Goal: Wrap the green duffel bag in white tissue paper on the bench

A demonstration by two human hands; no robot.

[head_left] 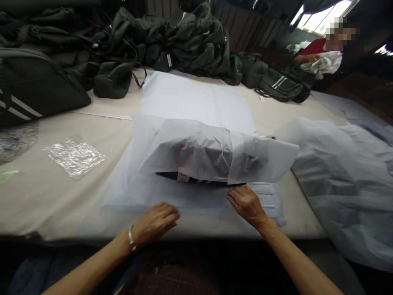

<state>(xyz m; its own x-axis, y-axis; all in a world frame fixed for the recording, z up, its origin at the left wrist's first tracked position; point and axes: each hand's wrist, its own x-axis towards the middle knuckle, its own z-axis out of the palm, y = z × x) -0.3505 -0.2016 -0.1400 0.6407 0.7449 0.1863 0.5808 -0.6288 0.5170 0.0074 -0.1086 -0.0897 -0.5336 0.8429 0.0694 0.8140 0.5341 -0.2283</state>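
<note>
In the middle of the table lies a dark bag with white stripes and a pale tag, mostly covered by white tissue paper. My right hand is at the bag's near lower edge, fingers curled in. Whether it pinches the paper there cannot be made out. Farther left and nearer to me, my left hand, with a bracelet at the wrist, is over the front of the white sheets. Its fingers are bent together and a little blurred; anything inside them is hidden.
Dark green bags are heaped along the back, with a striped bag at far left. A crinkled clear plastic bag lies left. Translucent sheeting covers the right side. Another person handles white cloth at back right.
</note>
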